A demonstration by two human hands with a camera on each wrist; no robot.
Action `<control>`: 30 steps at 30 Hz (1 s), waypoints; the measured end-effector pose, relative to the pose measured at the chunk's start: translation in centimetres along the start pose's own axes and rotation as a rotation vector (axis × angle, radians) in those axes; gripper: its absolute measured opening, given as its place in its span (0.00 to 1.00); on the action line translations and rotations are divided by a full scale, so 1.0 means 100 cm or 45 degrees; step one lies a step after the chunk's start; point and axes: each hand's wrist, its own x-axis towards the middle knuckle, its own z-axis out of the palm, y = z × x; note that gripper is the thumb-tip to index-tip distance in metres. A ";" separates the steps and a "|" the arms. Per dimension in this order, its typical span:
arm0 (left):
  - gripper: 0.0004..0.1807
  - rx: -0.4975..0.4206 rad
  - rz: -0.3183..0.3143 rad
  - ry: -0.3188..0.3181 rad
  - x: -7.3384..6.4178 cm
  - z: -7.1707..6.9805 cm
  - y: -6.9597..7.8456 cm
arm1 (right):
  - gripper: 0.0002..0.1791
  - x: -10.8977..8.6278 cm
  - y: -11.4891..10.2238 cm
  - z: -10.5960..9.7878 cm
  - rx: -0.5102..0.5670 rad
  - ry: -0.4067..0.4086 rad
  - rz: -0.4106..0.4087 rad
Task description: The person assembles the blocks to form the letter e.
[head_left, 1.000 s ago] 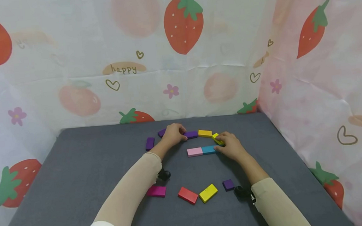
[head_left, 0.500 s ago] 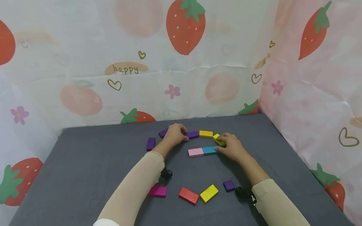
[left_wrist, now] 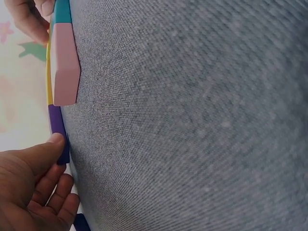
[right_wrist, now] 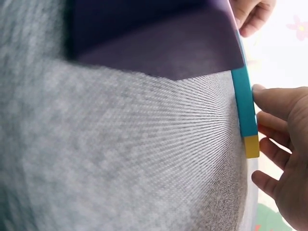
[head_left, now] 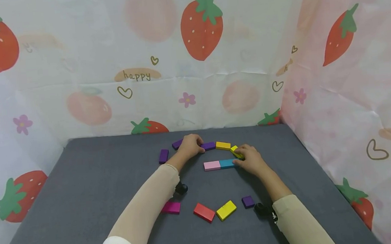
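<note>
At the far side of the table, a curved line of blocks includes a purple block (head_left: pixel 209 146), an orange block (head_left: pixel 223 145) and a small yellow block (head_left: pixel 235 151). My left hand (head_left: pixel 189 145) pinches the left end of the purple block, thumb on its near side in the left wrist view. My right hand (head_left: pixel 250 158) holds the yellow block between thumb and fingers, partly covering it. Its thumb is close to a blue block (head_left: pixel 227 164), which adjoins a pink block (head_left: pixel 212 166). In the right wrist view, a yellow-orange end (right_wrist: pixel 251 147) shows past the blue block.
Two more purple blocks, one upright-looking (head_left: pixel 163 156) and one slanted (head_left: pixel 177 144), lie left. Nearer are a magenta block (head_left: pixel 171 207), a red block (head_left: pixel 204 212), a yellow block (head_left: pixel 226 210) and a short purple block (head_left: pixel 248 202) on the grey cloth (head_left: pixel 94 191).
The head view shifts very slightly. Both hands stay at the same blocks, and no block has visibly moved on the table.
</note>
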 end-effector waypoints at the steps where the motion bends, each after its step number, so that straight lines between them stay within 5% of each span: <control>1: 0.17 0.002 -0.001 0.001 0.000 0.000 0.000 | 0.26 0.000 0.000 0.000 0.001 -0.001 0.002; 30: 0.20 -0.026 -0.004 -0.006 0.001 0.003 -0.001 | 0.25 0.000 0.001 0.002 0.004 0.002 -0.006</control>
